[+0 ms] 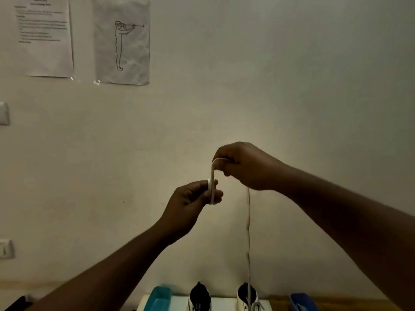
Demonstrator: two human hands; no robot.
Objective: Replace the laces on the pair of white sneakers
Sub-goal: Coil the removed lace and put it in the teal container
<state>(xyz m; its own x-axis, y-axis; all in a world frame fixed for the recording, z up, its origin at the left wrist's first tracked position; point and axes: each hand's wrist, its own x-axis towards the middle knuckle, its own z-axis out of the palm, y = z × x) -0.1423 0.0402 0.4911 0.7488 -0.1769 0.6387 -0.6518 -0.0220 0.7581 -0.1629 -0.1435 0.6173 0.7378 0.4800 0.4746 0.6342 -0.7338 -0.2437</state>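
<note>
A: Where were the hands at that point?

B: Both were raised in front of the wall, near the centre of the view. The left hand (197, 196) sat at about seven o'clock from the right hand (244, 167), and its fingers were wrapped by turns of the white lace (211, 176), pressed closed around them. The right hand pinched the same lace just above, where it arched over.

A: And the sneakers?

B: Down at six o'clock, on a white board (224, 303). The left sneaker (199, 297) stood apart from the right sneaker (248, 297); the lace dropped from the right hand straight down into the right one.

A: So which step was it?

B: I'd judge an old lace was being drawn out and wound up, though I couldn't tell whether it had left the eyelets.

A: What did the next move call for?

B: Probably steady upward tension while winding, then setting the coil aside, perhaps in the teal tray (157, 298) at seven o'clock or the blue tray (301, 301) at five.
</note>
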